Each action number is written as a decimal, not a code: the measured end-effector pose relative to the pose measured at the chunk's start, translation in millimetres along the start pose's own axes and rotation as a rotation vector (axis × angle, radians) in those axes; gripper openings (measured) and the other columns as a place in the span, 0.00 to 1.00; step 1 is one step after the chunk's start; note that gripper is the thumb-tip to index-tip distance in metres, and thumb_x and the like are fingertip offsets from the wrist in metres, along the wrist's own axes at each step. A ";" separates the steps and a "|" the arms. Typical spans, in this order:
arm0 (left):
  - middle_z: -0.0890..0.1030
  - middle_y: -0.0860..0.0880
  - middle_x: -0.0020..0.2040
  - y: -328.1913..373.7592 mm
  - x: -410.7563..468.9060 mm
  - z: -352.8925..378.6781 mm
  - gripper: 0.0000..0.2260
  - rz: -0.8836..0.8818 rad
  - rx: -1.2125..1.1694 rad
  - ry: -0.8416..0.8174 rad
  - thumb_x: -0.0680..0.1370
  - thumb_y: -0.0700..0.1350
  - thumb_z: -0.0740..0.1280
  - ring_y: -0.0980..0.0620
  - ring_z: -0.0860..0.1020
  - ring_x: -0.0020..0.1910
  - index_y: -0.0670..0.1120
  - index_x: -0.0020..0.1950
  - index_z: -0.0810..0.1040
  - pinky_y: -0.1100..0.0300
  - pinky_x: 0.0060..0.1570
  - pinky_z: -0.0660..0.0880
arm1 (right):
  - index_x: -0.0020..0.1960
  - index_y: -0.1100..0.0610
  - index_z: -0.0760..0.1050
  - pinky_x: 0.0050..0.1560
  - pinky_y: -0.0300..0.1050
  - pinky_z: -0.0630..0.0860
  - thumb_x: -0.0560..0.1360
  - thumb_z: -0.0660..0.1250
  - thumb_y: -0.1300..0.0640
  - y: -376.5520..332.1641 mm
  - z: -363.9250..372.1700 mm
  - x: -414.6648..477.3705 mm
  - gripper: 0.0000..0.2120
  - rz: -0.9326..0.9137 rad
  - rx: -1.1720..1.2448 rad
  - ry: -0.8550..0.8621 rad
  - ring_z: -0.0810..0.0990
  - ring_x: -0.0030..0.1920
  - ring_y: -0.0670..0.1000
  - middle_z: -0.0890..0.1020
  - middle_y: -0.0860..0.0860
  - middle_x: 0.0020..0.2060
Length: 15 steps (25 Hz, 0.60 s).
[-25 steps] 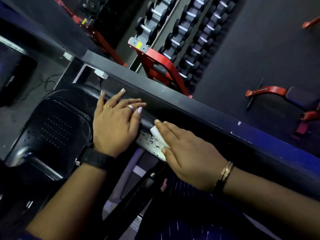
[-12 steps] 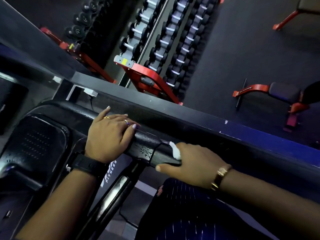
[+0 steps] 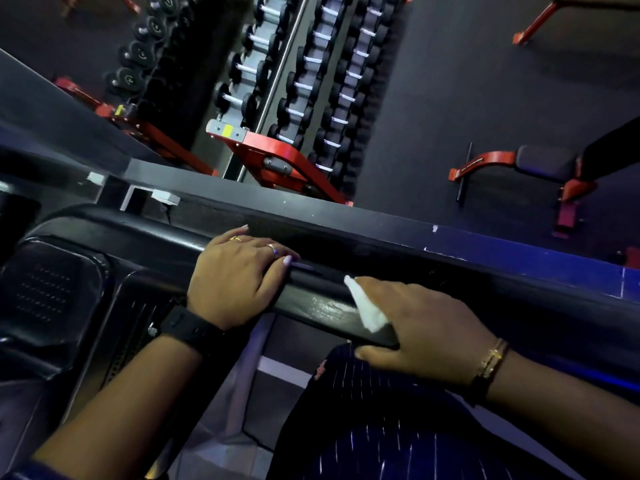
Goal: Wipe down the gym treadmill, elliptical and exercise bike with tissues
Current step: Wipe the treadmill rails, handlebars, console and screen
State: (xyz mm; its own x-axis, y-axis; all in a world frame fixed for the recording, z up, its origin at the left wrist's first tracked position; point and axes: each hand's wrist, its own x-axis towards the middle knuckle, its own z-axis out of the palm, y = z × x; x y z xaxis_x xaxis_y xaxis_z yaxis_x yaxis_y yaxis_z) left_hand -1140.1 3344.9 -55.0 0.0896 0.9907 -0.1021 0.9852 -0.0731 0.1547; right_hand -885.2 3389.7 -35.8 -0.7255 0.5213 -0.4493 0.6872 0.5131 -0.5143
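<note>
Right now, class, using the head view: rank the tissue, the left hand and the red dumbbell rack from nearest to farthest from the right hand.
1. Tissue: held against the black handrail by the right hand itself.
2. Left hand: further left, resting on the same handrail.
3. Red dumbbell rack: beyond the ledge, out on the gym floor.

White crumpled tissue (image 3: pixel 367 308) draped across glossy black handrail (image 3: pixel 317 304), near its right end, pinned under right hand (image 3: pixel 420 329).

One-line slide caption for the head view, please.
Right hand grips a white tissue against the machine's black handrail; left hand rests on it, dumbbell rack beyond.
</note>
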 end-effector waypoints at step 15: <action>0.85 0.52 0.44 52.6 11.7 12.8 0.22 0.158 0.083 0.000 0.81 0.52 0.50 0.45 0.83 0.45 0.52 0.48 0.85 0.57 0.54 0.67 | 0.68 0.50 0.62 0.43 0.46 0.73 0.70 0.67 0.34 23.2 15.3 -32.0 0.34 0.047 -0.143 0.182 0.77 0.50 0.52 0.76 0.48 0.52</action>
State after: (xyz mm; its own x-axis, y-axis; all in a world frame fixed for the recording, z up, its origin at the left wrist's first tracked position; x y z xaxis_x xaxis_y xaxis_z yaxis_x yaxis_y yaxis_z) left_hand -1085.4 3351.2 -60.6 0.2441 0.9662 -0.0830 0.9676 -0.2369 0.0874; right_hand -846.7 3374.6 -44.5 -0.6830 0.6545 -0.3243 0.7275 0.5700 -0.3820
